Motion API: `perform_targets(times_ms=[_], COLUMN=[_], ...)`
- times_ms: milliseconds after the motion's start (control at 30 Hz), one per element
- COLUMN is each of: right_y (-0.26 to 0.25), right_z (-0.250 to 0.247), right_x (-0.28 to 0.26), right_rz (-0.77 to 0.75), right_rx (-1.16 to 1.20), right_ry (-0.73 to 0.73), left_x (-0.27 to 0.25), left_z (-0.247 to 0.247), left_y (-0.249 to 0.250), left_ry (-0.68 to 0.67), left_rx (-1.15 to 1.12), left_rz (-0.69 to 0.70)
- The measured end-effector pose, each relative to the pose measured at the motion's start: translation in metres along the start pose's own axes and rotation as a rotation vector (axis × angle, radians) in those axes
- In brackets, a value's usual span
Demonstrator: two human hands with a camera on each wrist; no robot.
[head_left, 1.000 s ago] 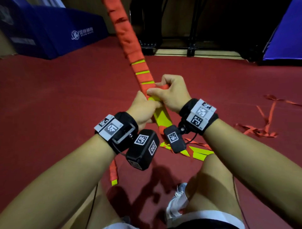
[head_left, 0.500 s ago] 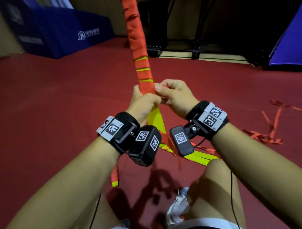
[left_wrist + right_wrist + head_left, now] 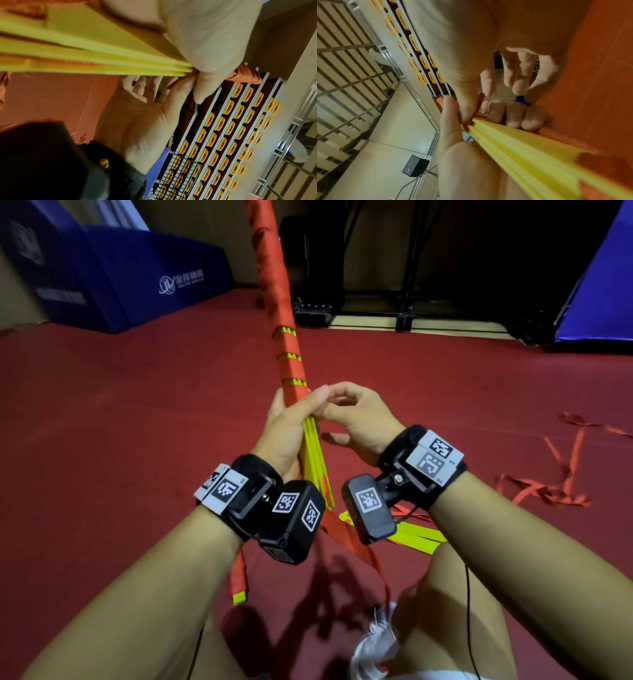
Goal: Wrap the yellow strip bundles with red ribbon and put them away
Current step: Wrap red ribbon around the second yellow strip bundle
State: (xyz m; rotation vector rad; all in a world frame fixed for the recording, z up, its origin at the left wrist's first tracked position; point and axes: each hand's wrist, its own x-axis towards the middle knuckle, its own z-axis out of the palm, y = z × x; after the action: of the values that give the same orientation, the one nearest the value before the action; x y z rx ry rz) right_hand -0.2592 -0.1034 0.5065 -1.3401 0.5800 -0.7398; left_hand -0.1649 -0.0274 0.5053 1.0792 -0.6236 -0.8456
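A long bundle of yellow strips rises from my hands, its upper length wound in red ribbon. My left hand grips the bundle where the wrapping ends, thumb over the ribbon edge. My right hand sits just right of it, palm facing left. Its thumb presses the ribbon against the strips and its other fingers hang loose, holding nothing. A free ribbon tail trails down toward my knees.
On the red carpet lie more yellow strips, a tangle of loose ribbon at the right, and a wrapped bundle end under my left arm. Blue mats and a black frame stand at the back.
My right hand has loosened from a tight pinch on the ribbon to spread fingers with only the thumb pressing. The bundle has tipped more upright; my left hand still grips it.
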Motion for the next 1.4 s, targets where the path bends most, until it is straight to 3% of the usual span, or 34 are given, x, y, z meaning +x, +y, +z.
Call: perform_targets(times_ms=[200,333,500,600,667,767,933,1033,1233,1400], right_y=[0.011,0.022,0.044,0.045,0.040,0.033,0.015,0.011,0.022,0.033], right_z=[0.010,0.002,-0.001,-0.006,-0.008,-0.001,0.004,-0.004,-0.014,-0.020], right_x=[-0.006,-0.012,-0.028,-0.027,-0.026,-0.019,-0.004,0.004,0.010,0.011], right_rz=[-0.015,0.208,0.313,0.240,0.165,-0.014,-0.038,-0.115,-0.129,-0.037], right_rx=[-0.014,0.015,-0.545,-0.906,-0.901,-0.720,-0.525,-0.501,-0.268,-0.144], right_ry=[-0.041,-0.130,-0.492,-0.570,-0.606,-0.511,-0.473,-0.324,-0.122,-0.145], left_x=[0.007,0.018,0.027,0.027,0.025,0.020,0.012,0.004,-0.002,-0.007], left_z=[-0.011,-0.023,-0.033,-0.044,-0.051,-0.054,-0.049,-0.043,-0.040,-0.044], left_y=[-0.006,-0.002,0.002,0.004,0.003,-0.001,0.002,0.004,0.012,0.016], left_ry=[0.038,0.079,0.186,0.234,0.235,0.211,0.087,-0.009,-0.227,-0.281], left_rx=[0.065,0.055,0.062,0.149,0.200,0.232,0.151,0.148,0.076,0.026], left_rz=[-0.038,-0.047,-0.015,0.001,0.004,-0.022,-0.172,-0.219,-0.248,-0.226])
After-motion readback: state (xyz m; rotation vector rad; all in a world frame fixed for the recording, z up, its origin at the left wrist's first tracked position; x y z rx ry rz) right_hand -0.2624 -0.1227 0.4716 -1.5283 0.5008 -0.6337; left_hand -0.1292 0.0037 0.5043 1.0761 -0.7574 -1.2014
